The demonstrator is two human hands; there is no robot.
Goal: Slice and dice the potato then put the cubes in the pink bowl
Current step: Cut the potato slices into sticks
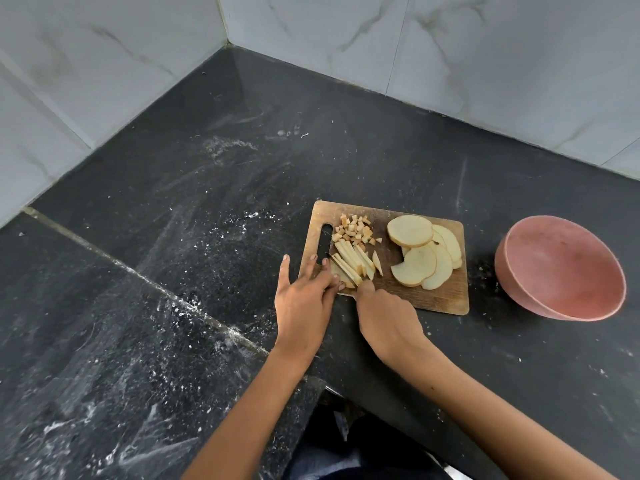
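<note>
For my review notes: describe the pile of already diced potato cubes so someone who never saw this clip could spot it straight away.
Find the wooden cutting board on the dark countertop, left of the pink bowl. The diced cubes lie at its far left corner, beside the handle slot. Unlike the long strips just below them and the round slices to the right, they are tiny, loose, squarish bits.

On the wooden cutting board (pixel 446 299), pale round potato slices (pixel 420 254) lie overlapped at the right, thin potato strips (pixel 353 261) fan out at the left, small cubes (pixel 356 230) sit beyond them, and the empty pink bowl (pixel 561 268) stands tilted on the tabletop just right of the board.
</note>
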